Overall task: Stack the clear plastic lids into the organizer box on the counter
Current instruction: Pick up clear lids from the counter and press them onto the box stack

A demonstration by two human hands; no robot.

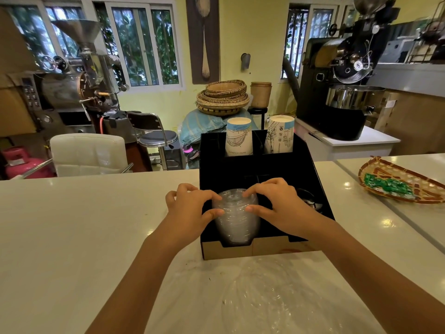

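Note:
A tall stack of clear plastic lids (237,225) stands in the front left compartment of the black organizer box (313,169) on the white counter. My left hand (190,208) grips the top of the stack from the left, thumb and fingers pinching its rim. From the right, my right hand (277,206) holds the same stack, its fingers on the top lid. The bottom of the stack shows through the cut-out in the box's front wall.
Two stacks of printed paper cups (238,137) stand upside down in the box's rear slots. A crumpled clear plastic bag (265,297) lies on the counter in front of the box. A woven tray (397,184) with green packets lies at the right.

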